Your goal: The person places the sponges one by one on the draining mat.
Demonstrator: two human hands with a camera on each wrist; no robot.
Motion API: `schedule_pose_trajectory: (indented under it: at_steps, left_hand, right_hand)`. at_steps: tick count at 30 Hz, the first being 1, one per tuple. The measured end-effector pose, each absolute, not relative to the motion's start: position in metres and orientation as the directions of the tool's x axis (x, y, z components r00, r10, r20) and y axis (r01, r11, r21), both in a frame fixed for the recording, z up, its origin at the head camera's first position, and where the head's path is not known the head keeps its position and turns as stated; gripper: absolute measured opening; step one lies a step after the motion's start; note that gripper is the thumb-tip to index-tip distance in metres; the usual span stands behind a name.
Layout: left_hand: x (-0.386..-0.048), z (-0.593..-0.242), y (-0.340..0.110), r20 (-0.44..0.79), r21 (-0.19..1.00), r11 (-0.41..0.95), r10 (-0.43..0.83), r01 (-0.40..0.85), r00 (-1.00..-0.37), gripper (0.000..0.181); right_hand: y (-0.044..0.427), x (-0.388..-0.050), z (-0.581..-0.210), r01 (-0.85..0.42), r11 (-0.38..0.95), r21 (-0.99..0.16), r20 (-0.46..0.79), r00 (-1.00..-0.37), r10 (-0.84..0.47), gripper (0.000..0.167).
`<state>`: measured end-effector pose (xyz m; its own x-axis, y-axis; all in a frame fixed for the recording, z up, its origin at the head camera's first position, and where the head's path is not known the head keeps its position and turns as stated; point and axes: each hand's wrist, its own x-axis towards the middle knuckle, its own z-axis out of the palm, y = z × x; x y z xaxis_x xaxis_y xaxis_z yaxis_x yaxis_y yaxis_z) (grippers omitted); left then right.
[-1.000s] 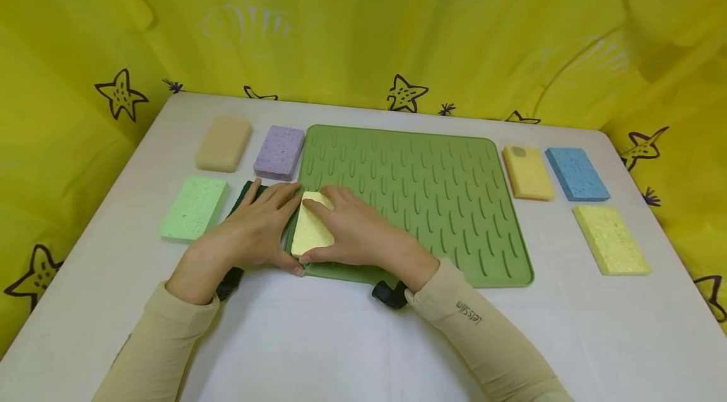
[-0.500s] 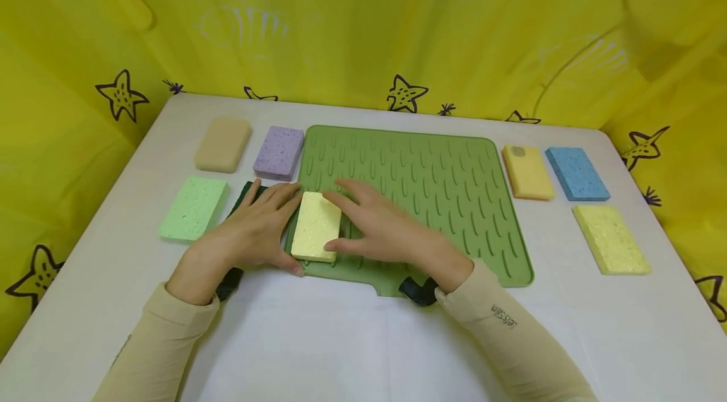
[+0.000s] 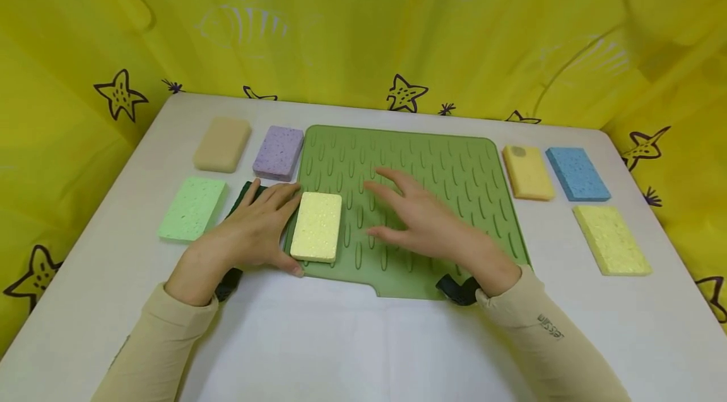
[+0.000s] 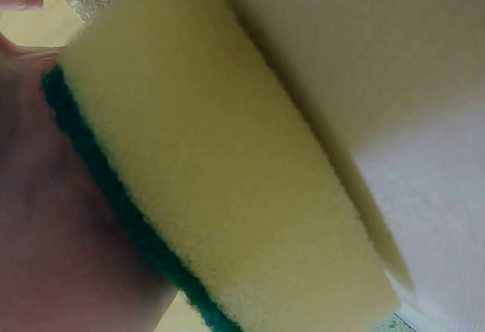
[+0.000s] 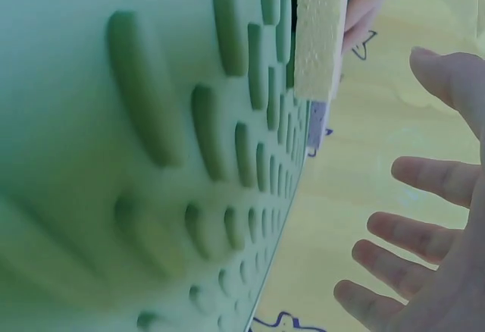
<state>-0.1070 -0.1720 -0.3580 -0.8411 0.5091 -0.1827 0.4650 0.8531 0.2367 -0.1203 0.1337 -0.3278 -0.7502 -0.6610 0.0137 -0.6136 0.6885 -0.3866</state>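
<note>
My left hand [image 3: 250, 228] rests over a scouring sponge [image 4: 227, 142], yellow foam with a dark green scouring face up. In the head view the hand covers most of it; its fingers are spread and the thumb lies near the mat's left edge. A pale yellow sponge [image 3: 316, 227] lies flat on the green ribbed mat [image 3: 449, 200], at its front left, just right of that hand. Over the middle of the mat is my right hand [image 3: 426, 219], fingers apart and holding nothing. In the right wrist view its spread fingers [image 5: 424, 176] stand away from the pale yellow sponge.
Left of the mat lie a beige sponge [image 3: 223, 144], a purple sponge [image 3: 279, 153] and a light green sponge [image 3: 193, 209]. To its right are a yellow-orange sponge [image 3: 528, 173], a blue sponge [image 3: 578, 175] and another yellow sponge [image 3: 611, 240]. A yellow curtain [image 3: 352, 23] hangs behind the white table [image 3: 318, 351].
My right hand has let go of the pale yellow sponge and moved off to the right. The sponge stays on the mat, and the left hand has kept its place.
</note>
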Motion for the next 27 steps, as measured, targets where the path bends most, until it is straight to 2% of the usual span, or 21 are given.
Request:
schedule_pose_trajectory:
  at_steps: [27]
  left_hand:
    - [-0.108, -0.358, -0.172, -0.198, 0.234, 0.856, 0.505, 0.46, -0.84, 0.133]
  right_hand:
    - [0.209, -0.111, -0.322, -0.529, 0.773, -0.351, 0.104, -0.842, -0.529, 0.066]
